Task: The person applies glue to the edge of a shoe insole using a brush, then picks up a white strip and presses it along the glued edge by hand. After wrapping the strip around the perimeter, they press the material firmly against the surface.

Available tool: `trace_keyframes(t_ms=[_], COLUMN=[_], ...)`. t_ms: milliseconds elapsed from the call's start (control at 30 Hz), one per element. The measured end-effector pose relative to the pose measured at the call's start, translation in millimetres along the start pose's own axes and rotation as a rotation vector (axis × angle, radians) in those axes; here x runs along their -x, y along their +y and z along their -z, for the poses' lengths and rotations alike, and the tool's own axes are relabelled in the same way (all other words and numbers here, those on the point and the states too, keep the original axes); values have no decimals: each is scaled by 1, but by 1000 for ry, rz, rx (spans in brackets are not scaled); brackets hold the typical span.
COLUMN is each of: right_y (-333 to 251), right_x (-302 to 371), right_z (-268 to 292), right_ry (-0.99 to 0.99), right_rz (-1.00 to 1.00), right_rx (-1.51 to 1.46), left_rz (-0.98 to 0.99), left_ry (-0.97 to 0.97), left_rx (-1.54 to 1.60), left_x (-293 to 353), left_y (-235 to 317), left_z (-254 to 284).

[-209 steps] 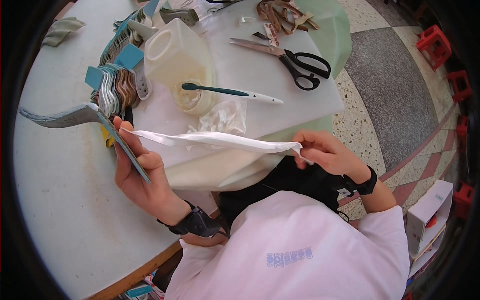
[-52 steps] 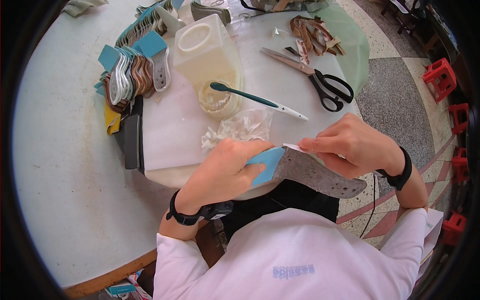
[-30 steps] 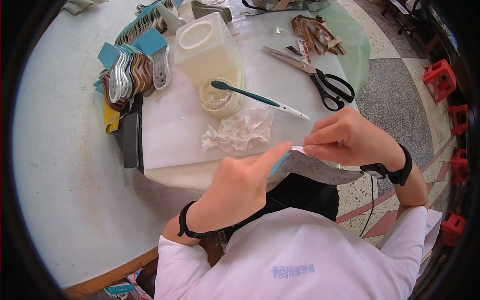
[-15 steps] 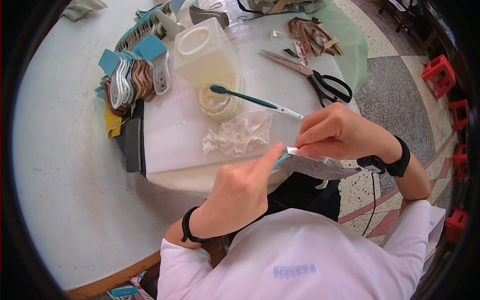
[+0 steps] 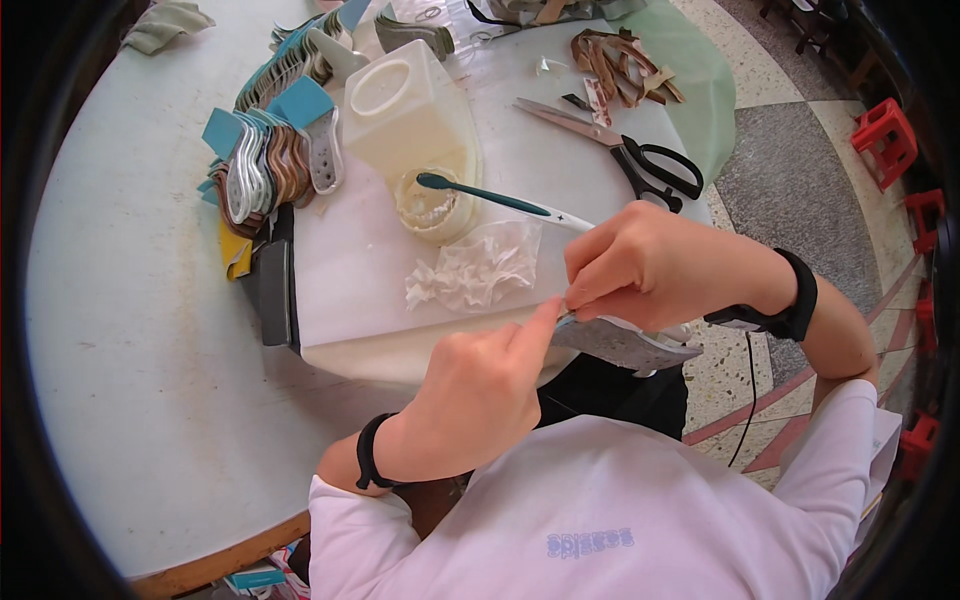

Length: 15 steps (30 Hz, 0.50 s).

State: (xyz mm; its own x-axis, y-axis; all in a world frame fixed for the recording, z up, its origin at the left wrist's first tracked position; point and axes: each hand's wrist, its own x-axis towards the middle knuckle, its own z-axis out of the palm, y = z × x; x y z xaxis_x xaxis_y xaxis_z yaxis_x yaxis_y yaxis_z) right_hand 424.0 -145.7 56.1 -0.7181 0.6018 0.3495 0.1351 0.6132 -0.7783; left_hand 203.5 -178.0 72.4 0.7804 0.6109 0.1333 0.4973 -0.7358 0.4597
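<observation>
Evidently, we are partway through work on the grey piece (image 5: 632, 343), which is held off the bench (image 5: 150, 300), just in front of the body. Our left hand (image 5: 475, 390) grasps its left end, index finger stretched forward, thumb hidden; our right hand (image 5: 650, 265) has its fingers pinched at the edge there, meeting the left's. White material (image 5: 678, 332) shows near the opposite end; whether any lies between the fingers we cannot tell. We judge the covered end to be the part in work, its finish unconfirmed; the piece is not set down. Materials: the piece is thin, curved and mottled, probably semi-flexible. The stack (image 5: 285, 165) shows wavy profiles in grey, white and brown, with flat blue tabs. The pot (image 5: 425, 222) has a crusted pale rim, a smooth green-and-white brush (image 5: 500, 198) across it; beside it are a translucent jug (image 5: 400, 120) and wrinkled film (image 5: 480, 270). Brown scraps (image 5: 610, 65) look limp; the scissors (image 5: 655, 172) have black handles.
</observation>
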Motion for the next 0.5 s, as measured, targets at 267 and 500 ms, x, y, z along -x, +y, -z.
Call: trace_keyframes(t_ms=[267, 500], right_y=[-19, -4], right_x=[-2, 3], right_z=[-9, -15], right_ry=[-137, -155], right_rz=[-22, -13], right_rx=[590, 558], left_rz=[87, 155], left_ry=[39, 4], left_rx=[34, 70], left_x=[0, 0], left_y=[8, 5], left_z=[-3, -6])
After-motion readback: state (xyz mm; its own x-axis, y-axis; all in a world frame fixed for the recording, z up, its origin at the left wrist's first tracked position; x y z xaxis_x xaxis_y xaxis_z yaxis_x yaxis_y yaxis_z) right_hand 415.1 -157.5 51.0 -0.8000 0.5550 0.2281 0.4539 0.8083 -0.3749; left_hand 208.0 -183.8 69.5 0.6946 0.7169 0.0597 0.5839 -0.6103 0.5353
